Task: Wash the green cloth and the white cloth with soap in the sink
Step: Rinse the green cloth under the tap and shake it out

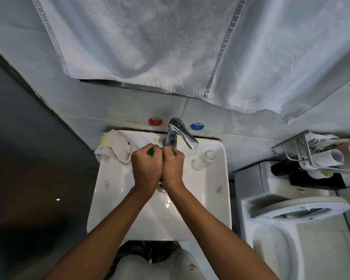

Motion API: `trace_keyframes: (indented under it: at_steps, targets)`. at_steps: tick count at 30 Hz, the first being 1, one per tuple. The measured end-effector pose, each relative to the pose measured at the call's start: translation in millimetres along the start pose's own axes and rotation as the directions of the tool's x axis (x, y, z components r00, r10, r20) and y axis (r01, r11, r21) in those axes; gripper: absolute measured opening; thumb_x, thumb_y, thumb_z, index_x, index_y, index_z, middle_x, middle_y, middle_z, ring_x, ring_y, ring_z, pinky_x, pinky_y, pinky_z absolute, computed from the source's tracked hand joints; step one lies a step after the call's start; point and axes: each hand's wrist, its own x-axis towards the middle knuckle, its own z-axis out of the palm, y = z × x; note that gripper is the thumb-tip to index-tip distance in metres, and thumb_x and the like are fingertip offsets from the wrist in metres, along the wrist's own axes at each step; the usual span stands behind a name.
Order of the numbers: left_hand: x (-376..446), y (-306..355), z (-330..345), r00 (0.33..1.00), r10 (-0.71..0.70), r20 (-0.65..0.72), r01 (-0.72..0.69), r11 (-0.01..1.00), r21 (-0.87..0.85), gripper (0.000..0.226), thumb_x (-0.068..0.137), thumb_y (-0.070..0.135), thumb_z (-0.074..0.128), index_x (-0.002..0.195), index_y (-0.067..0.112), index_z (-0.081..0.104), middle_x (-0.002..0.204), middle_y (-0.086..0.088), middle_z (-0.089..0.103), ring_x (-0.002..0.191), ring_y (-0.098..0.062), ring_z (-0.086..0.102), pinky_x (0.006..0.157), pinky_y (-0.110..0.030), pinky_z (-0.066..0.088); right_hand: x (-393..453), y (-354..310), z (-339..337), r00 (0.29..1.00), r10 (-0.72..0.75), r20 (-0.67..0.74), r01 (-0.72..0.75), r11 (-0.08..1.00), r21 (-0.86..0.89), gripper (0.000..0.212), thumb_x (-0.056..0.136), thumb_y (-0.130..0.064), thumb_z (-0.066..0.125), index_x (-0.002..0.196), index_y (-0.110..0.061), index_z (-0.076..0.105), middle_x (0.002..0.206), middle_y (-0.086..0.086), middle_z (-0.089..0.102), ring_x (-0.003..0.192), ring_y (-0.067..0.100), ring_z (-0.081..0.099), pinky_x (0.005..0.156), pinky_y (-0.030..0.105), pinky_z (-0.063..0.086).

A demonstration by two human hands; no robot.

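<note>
Over the white sink [113,190], my left hand [147,166] and my right hand [173,166] press side by side, both curled tight round the green cloth [150,152]. Only small green bits of it show at the fingertips, just below the chrome tap [180,133]. The white cloth [117,146] lies crumpled on the sink's back left corner, left of my left hand and apart from it. A clear bottle [203,160] lies on the sink's right rim.
Large white towels [150,43] hang above the sink against the tiled wall. Red [155,121] and blue [197,126] valve caps flank the tap. A toilet [287,215] stands to the right, with a wire rack [303,156] holding rolls above its tank.
</note>
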Motion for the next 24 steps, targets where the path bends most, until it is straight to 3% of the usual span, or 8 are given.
trace_keyframes:
  at_steps: [6, 10, 13, 15, 18, 20, 22, 24]
  targets:
    - [2.6, -6.7, -3.6, 0.996, 0.080, 0.028, -0.082, 0.994, 0.074, 0.028, 0.082, 0.012, 0.048, 0.054, 0.013, 0.050, 0.047, 0.002, 0.048, 0.042, -0.010, 0.043, 0.047, -0.022, 0.034, -2.1, 2.0, 3.6, 0.999, 0.046, -0.024, -0.046, 0.999, -0.001, 0.038, 0.087, -0.002, 0.049, 0.052, -0.016, 0.052, 0.047, -0.006, 0.049, 0.052, 0.013, 0.046, 0.050, 0.025, 0.038]
    - [7.3, 1.5, -11.7, 0.990, 0.051, 0.132, -0.069, 0.988, 0.138, 0.036, 0.093, 0.031, 0.049, 0.064, 0.010, 0.055, 0.056, -0.001, 0.057, 0.054, -0.018, 0.057, 0.051, -0.033, 0.046, -5.2, -6.7, -0.6, 0.995, 0.094, 0.040, -0.093, 0.995, -0.041, 0.030, 0.094, -0.029, 0.053, 0.069, -0.017, 0.064, 0.072, 0.007, 0.066, 0.074, 0.022, 0.063, 0.072, 0.035, 0.052]
    - [12.7, 12.0, -29.0, 0.943, 0.060, 0.327, -0.120, 0.978, 0.168, 0.043, 0.086, 0.053, 0.046, 0.077, 0.012, 0.058, 0.064, -0.001, 0.060, 0.065, -0.018, 0.060, 0.059, -0.039, 0.051, -5.4, -25.9, -15.9, 0.976, 0.134, 0.170, -0.116, 0.987, -0.115, 0.038, 0.092, -0.050, 0.053, 0.084, -0.016, 0.068, 0.092, 0.011, 0.072, 0.092, 0.024, 0.069, 0.089, 0.038, 0.055]
    - [18.5, 21.9, -42.8, 0.886, 0.100, 0.453, -0.199, 0.964, 0.178, 0.039, 0.080, 0.056, 0.052, 0.083, 0.017, 0.058, 0.069, 0.005, 0.060, 0.069, -0.015, 0.061, 0.057, -0.032, 0.049, -6.0, -43.1, -28.2, 0.958, 0.150, 0.246, -0.122, 0.984, -0.128, 0.038, 0.089, -0.055, 0.054, 0.086, -0.020, 0.068, 0.095, 0.006, 0.073, 0.094, 0.021, 0.069, 0.090, 0.038, 0.055]
    - [29.8, 37.8, -59.3, 0.820, 0.134, 0.557, -0.235, 0.965, 0.113, 0.019, 0.080, 0.038, 0.069, 0.090, 0.024, 0.061, 0.081, 0.011, 0.064, 0.075, -0.001, 0.062, 0.062, -0.018, 0.049, -9.3, -66.8, -46.6, 0.935, 0.151, 0.321, -0.114, 0.985, -0.131, 0.049, 0.077, -0.064, 0.060, 0.100, -0.021, 0.069, 0.106, 0.007, 0.072, 0.101, 0.022, 0.068, 0.091, 0.040, 0.055]
    - [37.4, 49.7, -64.8, 0.791, 0.138, 0.597, -0.210, 0.976, 0.053, 0.011, 0.084, 0.024, 0.069, 0.092, 0.027, 0.063, 0.084, 0.011, 0.066, 0.076, 0.003, 0.062, 0.067, -0.013, 0.049, -10.8, -79.6, -58.6, 0.891, 0.086, 0.445, 0.002, 0.981, -0.195, 0.046, 0.077, -0.054, 0.070, 0.111, -0.022, 0.065, 0.110, 0.005, 0.071, 0.102, 0.019, 0.067, 0.083, 0.036, 0.057]
    - [43.3, 68.1, -71.0, 0.786, 0.194, 0.587, -0.270, 0.962, 0.044, 0.003, 0.086, 0.027, 0.064, 0.086, 0.030, 0.064, 0.078, 0.015, 0.066, 0.071, 0.003, 0.061, 0.065, -0.014, 0.048, -17.6, -95.7, -68.0, 0.819, 0.006, 0.574, 0.167, 0.955, -0.247, 0.025, 0.086, -0.027, 0.070, 0.110, -0.028, 0.061, 0.104, -0.002, 0.069, 0.093, 0.007, 0.068, 0.070, 0.022, 0.055]
    - [49.0, 89.0, -79.1, 0.774, 0.247, 0.583, -0.371, 0.923, 0.101, 0.020, 0.091, 0.031, 0.058, 0.074, 0.023, 0.067, 0.064, 0.009, 0.065, 0.060, -0.005, 0.059, 0.057, -0.023, 0.048, -23.9, -111.8, -71.7, 0.787, -0.067, 0.613, 0.314, 0.899, -0.305, 0.018, 0.093, -0.014, 0.062, 0.108, -0.022, 0.062, 0.092, -0.005, 0.068, 0.075, -0.003, 0.065, 0.061, 0.015, 0.049]
